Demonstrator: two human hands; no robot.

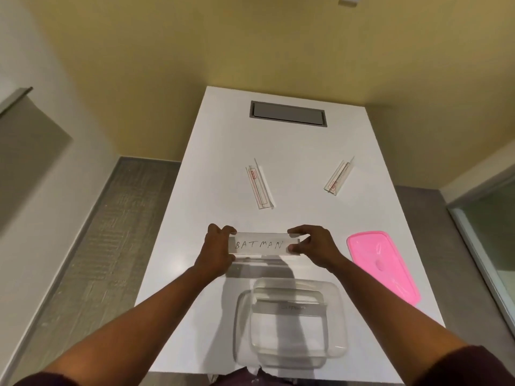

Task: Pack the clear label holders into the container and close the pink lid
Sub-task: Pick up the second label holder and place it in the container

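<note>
Both hands hold one clear label holder (262,244) with "BATMAN" handwritten on its paper insert. My left hand (218,247) grips its left end and my right hand (312,243) pinches its right end, above the table just beyond the container. The clear rectangular container (289,355) stands at the table's near edge with one clear holder (291,307) lying inside it. Two more clear label holders lie farther back, one at mid-left (259,186) and one at mid-right (338,176). The pink lid (383,264) lies flat to the right of the container.
The white table (211,174) has a grey recessed panel (288,114) at its far end. A yellow wall stands behind the table. Grey floor lies on both sides, and a glass partition (490,232) stands at the right.
</note>
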